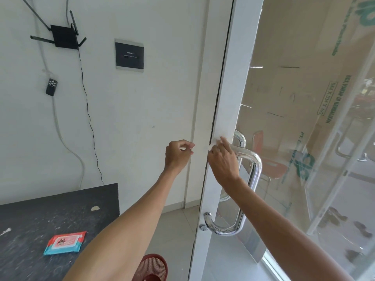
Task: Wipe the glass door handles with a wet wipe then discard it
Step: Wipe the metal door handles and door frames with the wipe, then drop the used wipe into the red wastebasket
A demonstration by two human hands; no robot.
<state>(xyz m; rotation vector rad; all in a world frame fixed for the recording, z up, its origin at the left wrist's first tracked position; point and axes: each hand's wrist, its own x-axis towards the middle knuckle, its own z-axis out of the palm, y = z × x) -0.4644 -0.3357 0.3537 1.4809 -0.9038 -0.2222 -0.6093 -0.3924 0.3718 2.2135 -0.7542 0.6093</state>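
Observation:
A chrome pull handle is mounted on the white-framed glass door. My right hand is at the handle's top end, by the door frame, pinching a white wet wipe that shows above my fingers. My left hand hovers to the left of the frame with its fingers curled and thumb meeting fingertips; nothing shows in it. A matching handle sits on the far side of the glass. Another door handle is visible further right through the glass.
A red and blue wet wipe packet lies on the dark table at lower left. A red mesh bin stands on the floor beside the door. On the wall hang a router and a black panel.

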